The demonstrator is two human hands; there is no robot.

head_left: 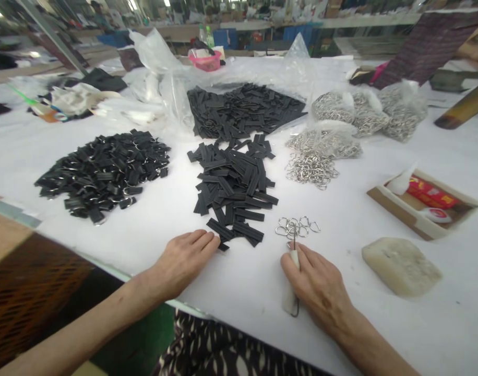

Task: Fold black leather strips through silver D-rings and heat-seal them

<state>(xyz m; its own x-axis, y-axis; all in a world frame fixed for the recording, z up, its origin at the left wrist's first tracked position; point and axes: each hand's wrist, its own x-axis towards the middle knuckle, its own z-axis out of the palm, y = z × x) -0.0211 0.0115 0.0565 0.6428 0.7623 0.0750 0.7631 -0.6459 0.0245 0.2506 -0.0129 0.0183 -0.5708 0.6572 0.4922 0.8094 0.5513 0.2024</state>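
Several small metal D-rings (302, 230) lay in a loose cluster toward the near edge of the white-covered worktable (247, 282), just beyond the right hand (317, 287). That hand's fingers were wrapped around the pale handle of a hook tool (289, 292), with the thumb along one side and the metal shaft standing over the rings. Nearer the same edge, the left hand (192, 258) had its fingers pressed together, the tips at a black strip (223, 246); I could not tell whether they pinched it. That strip lay at the near end of a pile of black strips (235, 183), which stretched back to a clear bag spilling more of them (247, 107).

Toward the left edge was a heap of folded black tabs (106, 172) fitted with metal rings. Right of the strip pile sat a mound of loose rings (311, 169), with filled plastic bags of rings (368, 112) behind it. Toward the right edge were an open cardboard box (399, 214) holding white bottles and a red packet, and a pale, rough block (401, 266). Near the far edge stood a pink basket (205, 62).
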